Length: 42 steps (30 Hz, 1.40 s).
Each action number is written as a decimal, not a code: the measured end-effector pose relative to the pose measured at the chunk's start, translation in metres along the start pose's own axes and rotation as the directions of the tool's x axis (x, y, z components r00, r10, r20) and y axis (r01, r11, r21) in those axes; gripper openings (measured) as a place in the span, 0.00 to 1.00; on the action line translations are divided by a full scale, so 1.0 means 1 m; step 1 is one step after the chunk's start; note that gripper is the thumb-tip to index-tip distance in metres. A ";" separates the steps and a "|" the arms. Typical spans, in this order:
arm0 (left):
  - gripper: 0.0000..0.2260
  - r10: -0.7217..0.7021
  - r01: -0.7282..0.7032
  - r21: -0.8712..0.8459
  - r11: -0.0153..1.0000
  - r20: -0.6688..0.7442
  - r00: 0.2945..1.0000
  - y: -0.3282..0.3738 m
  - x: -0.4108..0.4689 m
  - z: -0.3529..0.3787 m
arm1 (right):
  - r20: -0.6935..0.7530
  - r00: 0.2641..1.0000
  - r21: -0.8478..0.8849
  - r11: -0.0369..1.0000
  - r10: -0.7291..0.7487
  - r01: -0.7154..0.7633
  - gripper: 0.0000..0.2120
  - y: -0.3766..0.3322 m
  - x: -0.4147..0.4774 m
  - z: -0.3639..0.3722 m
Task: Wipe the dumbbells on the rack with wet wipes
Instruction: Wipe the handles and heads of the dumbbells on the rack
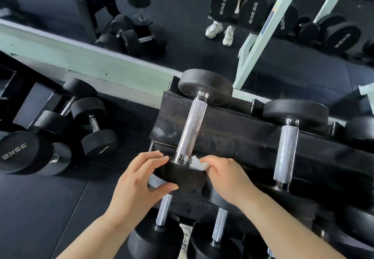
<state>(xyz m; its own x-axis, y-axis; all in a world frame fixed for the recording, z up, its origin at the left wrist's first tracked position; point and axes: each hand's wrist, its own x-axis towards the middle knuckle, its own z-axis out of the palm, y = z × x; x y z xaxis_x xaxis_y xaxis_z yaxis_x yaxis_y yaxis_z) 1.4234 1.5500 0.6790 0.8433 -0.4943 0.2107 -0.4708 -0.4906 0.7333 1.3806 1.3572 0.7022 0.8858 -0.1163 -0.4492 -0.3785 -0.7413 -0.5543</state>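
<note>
A black dumbbell with a knurled chrome handle (pixel 192 129) lies across the top shelf of the black rack (pixel 238 135). My left hand (pixel 139 179) grips the near rubber head (pixel 182 175), thumb under its rim and fingers over the top. My right hand (pixel 226 175) pinches a white wet wipe (pixel 197 162) against the inner face of that head, right beside the handle's collar. A second dumbbell (pixel 286 149) rests on the same shelf to the right.
Two more dumbbells (pixel 164 214) sit on the lower shelf under my arms. Several dumbbells, one marked 35KG (pixel 22 153), lie on the floor at the left. A wall mirror (pixel 182 16) behind the rack reflects weights and white shoes.
</note>
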 end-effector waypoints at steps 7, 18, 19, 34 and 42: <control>0.20 0.010 -0.010 0.007 1.000 0.000 1.000 0.001 0.000 -0.001 | 0.111 0.991 0.140 0.987 0.069 -0.085 0.14 -0.014 0.023 -0.006; 0.22 -0.002 0.002 0.004 1.000 -0.016 1.000 0.003 -0.001 -0.001 | 0.116 0.945 0.960 0.210 0.305 -0.186 0.13 -0.014 -0.003 -0.015; 0.22 -0.001 0.002 0.007 1.000 -0.018 1.000 0.003 -0.001 -0.001 | 0.117 0.938 0.973 0.150 0.328 -0.174 0.13 -0.014 -0.003 -0.016; 0.22 -0.006 0.006 -0.022 1.000 -0.001 1.000 0.003 -0.003 -0.003 | -0.436 0.434 -0.721 0.594 -0.789 0.355 0.09 -0.019 0.048 -0.045; 0.23 -0.018 0.018 0.005 1.000 -0.012 1.000 0.000 -0.003 -0.001 | -0.113 0.520 -0.884 0.325 -0.847 0.337 0.18 -0.013 0.095 -0.041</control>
<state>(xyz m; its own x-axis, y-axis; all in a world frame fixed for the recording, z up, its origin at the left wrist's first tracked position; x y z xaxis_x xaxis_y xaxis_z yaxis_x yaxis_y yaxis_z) 1.4215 1.5524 0.6789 0.8548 -0.4766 0.2055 -0.4568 -0.5029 0.7338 1.4803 1.3292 0.6955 0.8113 0.4924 0.3151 0.4126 -0.8642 0.2880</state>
